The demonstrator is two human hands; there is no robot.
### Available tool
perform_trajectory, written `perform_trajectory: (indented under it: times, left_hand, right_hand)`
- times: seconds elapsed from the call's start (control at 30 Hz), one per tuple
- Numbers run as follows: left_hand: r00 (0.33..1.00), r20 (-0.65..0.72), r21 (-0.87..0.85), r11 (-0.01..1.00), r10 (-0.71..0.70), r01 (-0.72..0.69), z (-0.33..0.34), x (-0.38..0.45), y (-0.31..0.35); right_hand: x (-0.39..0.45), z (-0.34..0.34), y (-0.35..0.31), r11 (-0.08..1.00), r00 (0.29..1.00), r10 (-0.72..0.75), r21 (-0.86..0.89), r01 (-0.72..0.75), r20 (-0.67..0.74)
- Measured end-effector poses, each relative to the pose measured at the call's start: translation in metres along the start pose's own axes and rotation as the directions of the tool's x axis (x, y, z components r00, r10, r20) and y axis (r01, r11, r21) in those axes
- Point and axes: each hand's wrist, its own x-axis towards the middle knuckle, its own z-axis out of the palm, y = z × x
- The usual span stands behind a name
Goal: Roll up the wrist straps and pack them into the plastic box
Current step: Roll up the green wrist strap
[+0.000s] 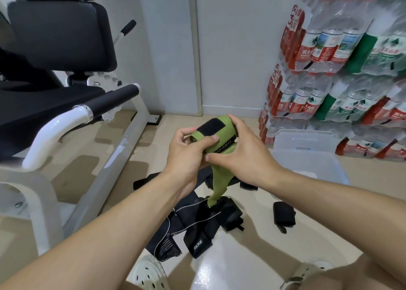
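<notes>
**Two hands roll a green strap**

Both hands are up in the middle, grasping the green wrist strap. At 9 o'clock from the strap, the left hand curls round the rolled part, with its thumb pressed on the green cloth. At 3 o'clock, the right hand pinches the other side. A black fuzzy patch sits on top of the roll. Some black letters run along the strap, but they are too bent to read. The loose green tail hangs down toward 6 o'clock.

Far left stands a gym machine with black pads and white bars. Under the hands, a pile of black straps lies on the floor. One has white letters, upside down and hard to read. One rolled black strap lies apart at 4 o'clock. The clear plastic box stands at 3 o'clock, on the floor. Behind it, packs of water bottles are stacked high, with red and green labels in Chinese writing. Two pale shoes show at the bottom.
</notes>
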Motion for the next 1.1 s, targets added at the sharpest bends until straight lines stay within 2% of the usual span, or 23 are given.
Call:
perform_trajectory:
  times: [0.1,0.57,0.83,0.97,1.1]
  left_hand:
    - [1.0,0.023,-0.007,1.0,-0.014,0.014,0.001,-0.003,-0.003]
    - [0.996,0.076,0.041,0.998,0.035,-0.039,0.001,-0.006,0.004]
    - [0.997,0.083,0.096,0.995,-0.004,-0.004,-0.016,0.001,0.012]
    - [0.989,0.136,0.089,0.995,-0.058,0.046,-0.026,0.006,0.023]
    - [0.954,0.253,0.097,0.985,-0.161,0.14,-0.029,0.006,0.031]
  right_hand:
    - [-0.003,0.007,-0.003,0.999,0.996,0.038,-0.023,-0.04,-0.081]
    - [0.005,0.009,-0.013,0.994,0.98,0.085,-0.058,-0.096,-0.181]
    - [0.004,0.004,-0.005,0.997,0.999,0.053,0.063,-0.052,-0.004]
    - [0.012,-0.012,0.005,0.957,0.984,0.011,0.283,-0.062,0.177]
    - [0.017,-0.029,0.004,0.92,0.991,0.086,0.373,-0.119,0.106]
